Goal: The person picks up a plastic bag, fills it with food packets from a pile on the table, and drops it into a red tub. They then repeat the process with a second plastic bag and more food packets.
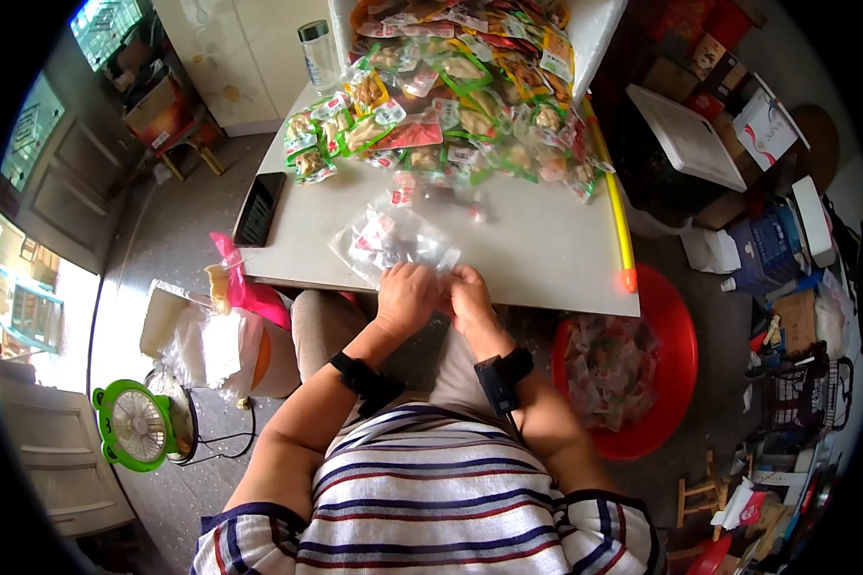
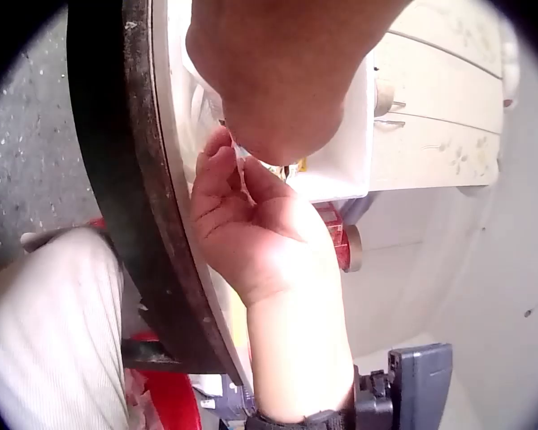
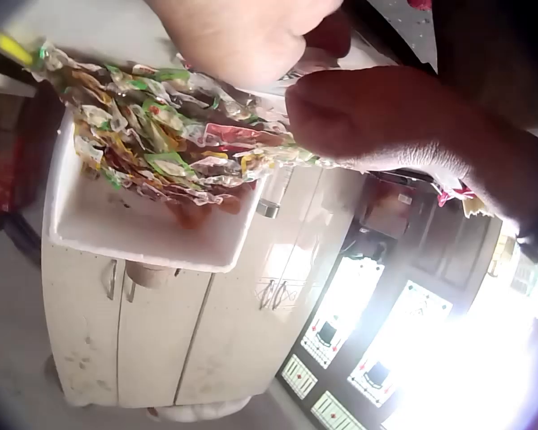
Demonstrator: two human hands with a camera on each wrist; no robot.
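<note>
Nearest, at the bottom centre of the head view, is a striped shirt [image 1: 431,489]. Beyond it, at the centre, the left hand [image 1: 408,299] curls its fingers over the near edge of a clear plastic bag [image 1: 385,240], its fingertips hidden. Just beside it, the right hand [image 1: 468,299] pinches the bag's near right corner between thumb and fingers. The bag lies on the white table [image 1: 537,259] near its front edge, with red print showing. Farther off, a phone [image 1: 260,209] lies at the left, a yellow stick [image 1: 612,192] at the right. Sealed food packets [image 1: 422,129] heap up toward a white box [image 1: 599,43] at upper centre.
</note>
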